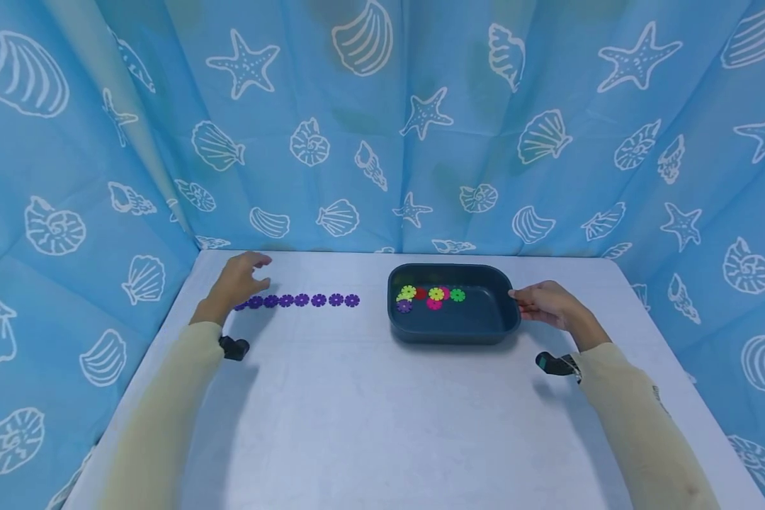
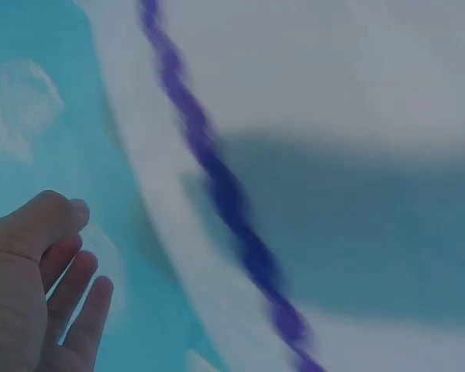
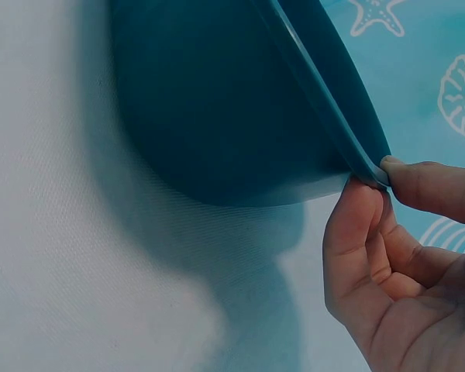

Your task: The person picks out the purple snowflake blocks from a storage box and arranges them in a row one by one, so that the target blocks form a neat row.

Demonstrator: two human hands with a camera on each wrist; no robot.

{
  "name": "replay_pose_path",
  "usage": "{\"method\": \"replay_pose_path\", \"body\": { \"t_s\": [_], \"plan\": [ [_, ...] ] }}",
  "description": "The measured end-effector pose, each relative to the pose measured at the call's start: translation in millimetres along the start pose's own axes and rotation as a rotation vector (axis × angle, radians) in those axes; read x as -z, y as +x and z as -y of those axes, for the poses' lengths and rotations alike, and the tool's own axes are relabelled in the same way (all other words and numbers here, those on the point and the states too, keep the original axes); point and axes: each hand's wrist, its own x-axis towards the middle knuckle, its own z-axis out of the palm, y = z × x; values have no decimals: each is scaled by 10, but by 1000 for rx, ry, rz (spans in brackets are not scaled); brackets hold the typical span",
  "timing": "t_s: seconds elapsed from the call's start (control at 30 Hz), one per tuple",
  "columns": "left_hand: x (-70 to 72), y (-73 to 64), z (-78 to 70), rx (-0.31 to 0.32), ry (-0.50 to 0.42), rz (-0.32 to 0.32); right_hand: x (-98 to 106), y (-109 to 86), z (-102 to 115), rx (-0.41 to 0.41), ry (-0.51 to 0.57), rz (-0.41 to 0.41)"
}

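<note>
A row of several purple flower-shaped discs (image 1: 319, 300) lies across the left half of the table; the left wrist view shows it as a blurred purple strip (image 2: 231, 205). My left hand (image 1: 234, 282) hovers over the row's left end, fingers loosely bent and nothing between them. It covers part of the leftmost discs. To the right stands a dark blue-grey plastic basin (image 1: 454, 336) holding more flower discs in yellow, red, pink, green and purple. With thumb and fingers my right hand (image 1: 551, 304) pinches the basin's right rim (image 3: 349, 147).
A white cloth (image 1: 382, 418) covers the table. Blue curtains (image 1: 446, 170) with white shells and starfish hang behind it and along both sides. Each wrist carries a small black camera, one at the left wrist (image 1: 234, 348) and one at the right (image 1: 556, 364).
</note>
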Motion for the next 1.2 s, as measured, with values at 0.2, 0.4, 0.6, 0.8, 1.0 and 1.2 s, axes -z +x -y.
{"method": "replay_pose_path", "body": {
  "t_s": [0.2,0.4,0.6,0.8,1.0,1.2],
  "plan": [
    [-327,206,-853,-279,-40,-35,2,1,-4,-8,11,-7],
    [-743,318,-1588,-493,-37,42,17,-1,-19,-14,17,-17],
    [-1094,375,-1987,-588,99,185,15,1,-18,-12,5,-16],
    [-1314,392,-2143,-595,310,301,18,16,-26,-12,-1,-4],
    [-1473,419,-2194,-539,542,340,30,20,-28,-11,0,0],
    [-1540,437,-2254,-509,666,334,36,3,-14,-14,-1,-8]
  ]
}}
